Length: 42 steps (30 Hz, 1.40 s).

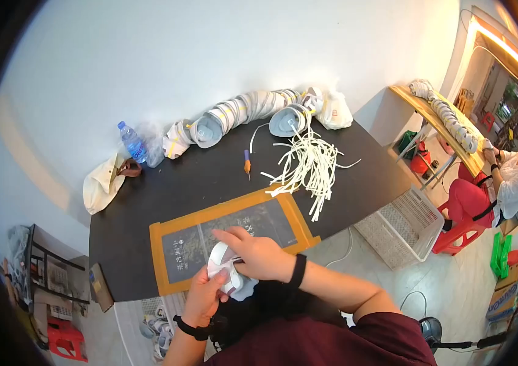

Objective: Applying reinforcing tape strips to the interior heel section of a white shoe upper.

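Close to my body, over the near edge of a dark table (131, 244), I hold a white and grey shoe upper (217, 259) with dark patches. My left hand (203, 294) grips its lower left side between thumb and fingers. My right hand (262, 255) is on its upper right side, fingers over the edge; its thumb is partly hidden. Beneath them lies a printed dark sheet (271, 229) framed with brown tape (156, 259). Farther off are a bunch of white laces (310, 168) and a small orange and purple handled tool (247, 163) with a thin tip.
Nested shoe uppers (253, 107) line the wall side, beside a plastic bag (335, 111). A water bottle (131, 141) and cream cap (103, 184) sit left. Plastic crates (402, 227) stand right of the table; another person (512, 177) sits at a wooden table (420, 104).
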Motion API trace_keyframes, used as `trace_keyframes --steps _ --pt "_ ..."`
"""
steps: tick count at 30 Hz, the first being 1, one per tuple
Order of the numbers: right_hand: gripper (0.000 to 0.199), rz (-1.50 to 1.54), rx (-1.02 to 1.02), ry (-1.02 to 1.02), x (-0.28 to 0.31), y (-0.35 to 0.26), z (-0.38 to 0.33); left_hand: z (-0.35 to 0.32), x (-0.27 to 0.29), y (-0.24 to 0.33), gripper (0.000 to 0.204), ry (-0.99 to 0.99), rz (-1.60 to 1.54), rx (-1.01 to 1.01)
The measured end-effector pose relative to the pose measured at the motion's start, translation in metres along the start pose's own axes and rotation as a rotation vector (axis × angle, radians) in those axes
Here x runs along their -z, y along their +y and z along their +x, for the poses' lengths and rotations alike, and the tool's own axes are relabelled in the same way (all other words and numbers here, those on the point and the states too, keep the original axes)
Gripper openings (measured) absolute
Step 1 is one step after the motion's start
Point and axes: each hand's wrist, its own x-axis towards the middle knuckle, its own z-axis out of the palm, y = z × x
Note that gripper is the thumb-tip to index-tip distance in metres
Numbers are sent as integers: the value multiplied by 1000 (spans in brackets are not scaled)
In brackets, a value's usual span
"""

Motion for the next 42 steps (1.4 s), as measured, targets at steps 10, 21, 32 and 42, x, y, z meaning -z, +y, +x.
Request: trace_keyframes --steps 10,21,32,42 --pt "16 -306 -181 379 71 122 27 13 -12 9 33 5 -314 -18" --pt "12 -222 -27 186 62 116 43 35 5 19 32 -33 -340 -12" --pt "9 841 -70 -92 12 45 34 47 10 18 24 43 -152 -59" --pt "8 797 -89 3 -8 36 32 40 -2 14 25 82 -35 -165"
